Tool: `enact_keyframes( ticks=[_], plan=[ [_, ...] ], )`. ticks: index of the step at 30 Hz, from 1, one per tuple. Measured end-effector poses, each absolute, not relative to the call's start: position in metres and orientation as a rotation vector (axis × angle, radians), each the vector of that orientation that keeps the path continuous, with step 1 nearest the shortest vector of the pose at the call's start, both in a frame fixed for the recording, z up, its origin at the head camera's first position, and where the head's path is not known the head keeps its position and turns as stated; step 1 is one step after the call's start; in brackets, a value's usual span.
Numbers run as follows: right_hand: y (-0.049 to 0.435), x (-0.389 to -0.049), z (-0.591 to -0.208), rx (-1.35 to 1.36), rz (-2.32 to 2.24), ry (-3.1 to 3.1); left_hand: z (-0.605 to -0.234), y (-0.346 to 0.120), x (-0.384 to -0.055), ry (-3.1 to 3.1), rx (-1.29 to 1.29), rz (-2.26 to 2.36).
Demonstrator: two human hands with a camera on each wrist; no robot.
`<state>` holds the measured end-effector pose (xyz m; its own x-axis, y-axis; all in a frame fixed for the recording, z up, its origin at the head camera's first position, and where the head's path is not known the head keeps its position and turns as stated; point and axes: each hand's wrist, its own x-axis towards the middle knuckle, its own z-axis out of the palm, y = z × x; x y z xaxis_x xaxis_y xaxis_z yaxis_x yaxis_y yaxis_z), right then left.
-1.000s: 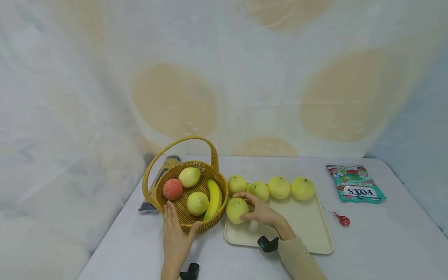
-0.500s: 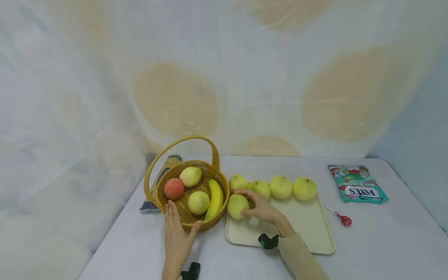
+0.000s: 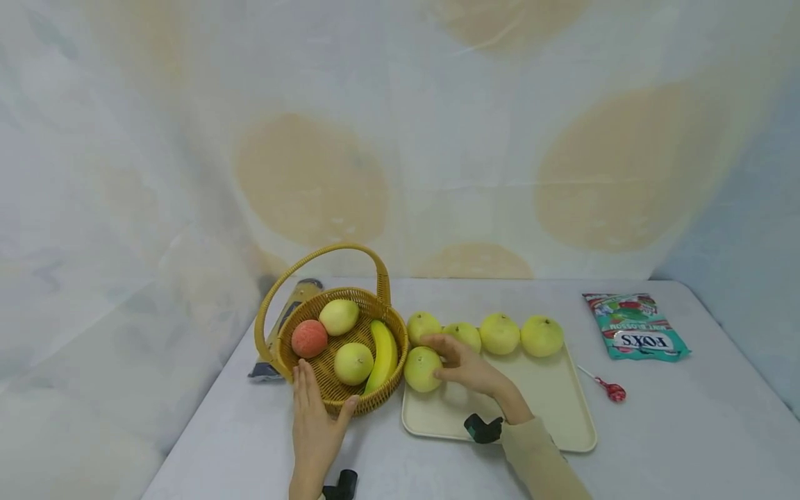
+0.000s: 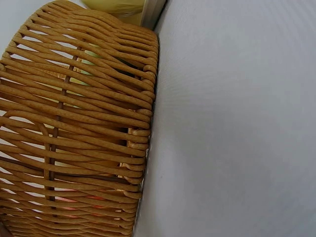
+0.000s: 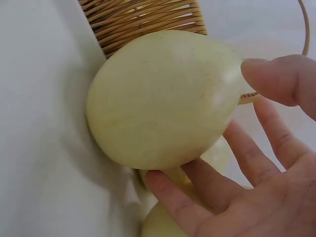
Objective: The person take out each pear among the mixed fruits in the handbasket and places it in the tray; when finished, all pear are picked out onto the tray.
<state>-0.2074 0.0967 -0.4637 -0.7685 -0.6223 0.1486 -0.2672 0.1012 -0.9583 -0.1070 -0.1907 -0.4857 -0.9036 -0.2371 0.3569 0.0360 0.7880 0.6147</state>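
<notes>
In the head view my left hand (image 3: 314,434) lies at the near left side of a wicker basket (image 3: 394,399), fingers straight along its outside and thumb by the front rim. The basket holds a red peach-like fruit (image 3: 309,338), two pale yellow-green fruits and a banana (image 3: 382,355). My right hand (image 3: 471,371) is at a round pale yellow-green melon (image 3: 421,369) on the left side of a cream tray (image 3: 537,417). In the right wrist view its extended fingers (image 5: 180,197) lie loosely against the melon, with the thumb at its edge.
Several similar melons (image 3: 499,334) form a row along the tray's back. A green Fox's candy bag (image 3: 644,333) and a red lollipop (image 3: 614,392) lie to the right. Behind the basket a dark blue and tan packet (image 3: 267,369) is partly hidden.
The melon at my right hand has shifted slightly toward the back of the tray. My right fingers have loosened and drawn a little to the right. The left hand keeps its place at the basket.
</notes>
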Motion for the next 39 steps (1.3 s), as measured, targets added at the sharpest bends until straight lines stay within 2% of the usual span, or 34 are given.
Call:
enact_keyframes(
  ticks=[9, 19, 39],
  plan=[
    [0.092, -0.214, -0.435, -0.920, -1.818, 2.094, -0.483, -0.191, -0.107, -2.573, 0.171, -0.894],
    [0.067, -0.218, -0.414, -0.995, -1.850, 1.980, -0.483, -0.190, -0.105, -2.567, 0.162, -0.899],
    [0.027, -0.233, -0.421, -1.051, -1.758, 1.918, -0.483, -0.190, -0.107, -2.563, 0.158, -0.896]
  ],
)
